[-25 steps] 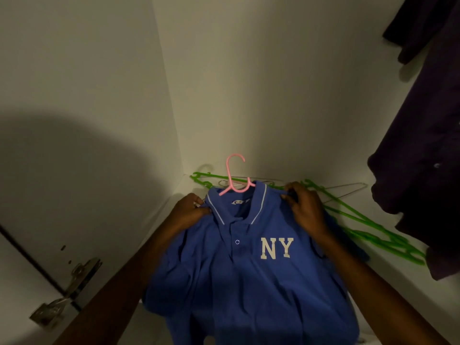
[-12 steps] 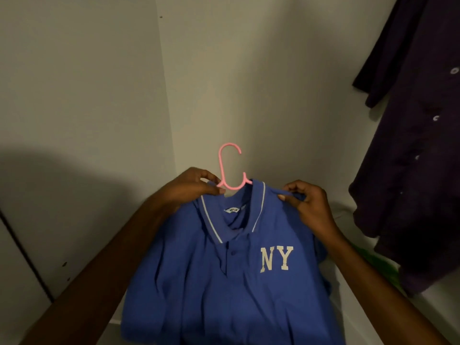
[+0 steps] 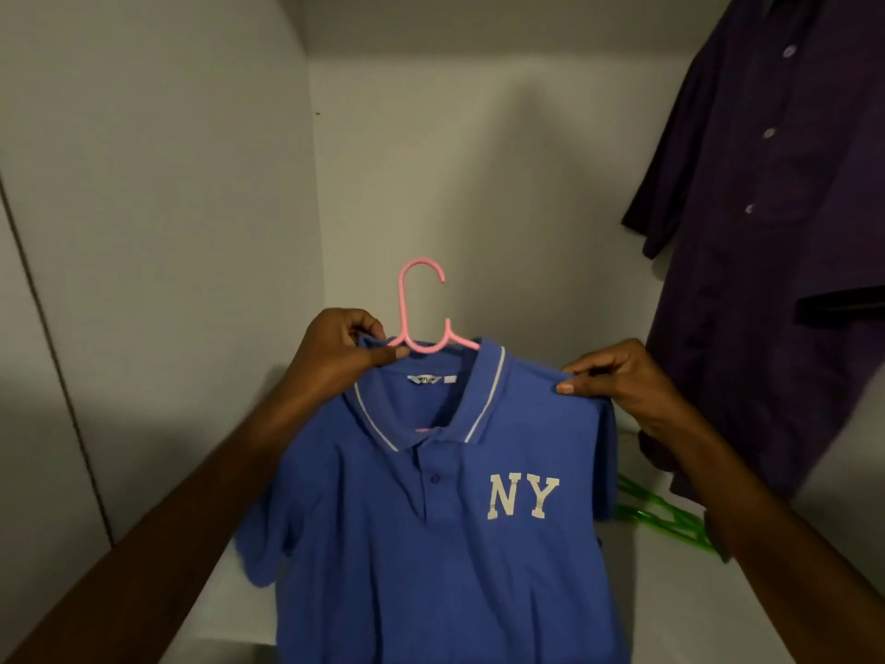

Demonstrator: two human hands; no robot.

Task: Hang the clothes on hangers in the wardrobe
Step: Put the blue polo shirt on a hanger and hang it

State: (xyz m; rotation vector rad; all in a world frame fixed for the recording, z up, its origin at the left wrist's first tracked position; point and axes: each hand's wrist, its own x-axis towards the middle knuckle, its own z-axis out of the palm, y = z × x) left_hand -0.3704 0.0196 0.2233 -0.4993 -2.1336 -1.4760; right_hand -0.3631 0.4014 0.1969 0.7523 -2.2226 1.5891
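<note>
Inside the white wardrobe [image 3: 158, 184], walls fill the view from nine o'clock round to one, and a shelf floor [image 3: 670, 615] runs along the bottom. Big item next: the blue polo shirt [image 3: 431, 543], dead centre down to six o'clock, its hem cut off by the lower edge. "NY" reads clearly in white letters on the chest; the small neck label carries print too tiny to read. Over at three o'clock hangs a dark purple shirt [image 3: 766, 232], pale buttons down its front, its top and right side running out of view, so what it hangs from cannot be seen. Left hand [image 3: 342, 349] pinches the shirt's collar and shoulder together with the arm of the pink hanger [image 3: 421, 304], thumb and fingers curled tight. Right hand [image 3: 618, 376] pinches the other shoulder seam. That hanger's hook stands free at twelve o'clock, touching nothing; its arms are buried inside the polo. Down at four o'clock, green hangers [image 3: 665, 519] lie on the shelf, mostly hidden behind the right forearm and the polo.
</note>
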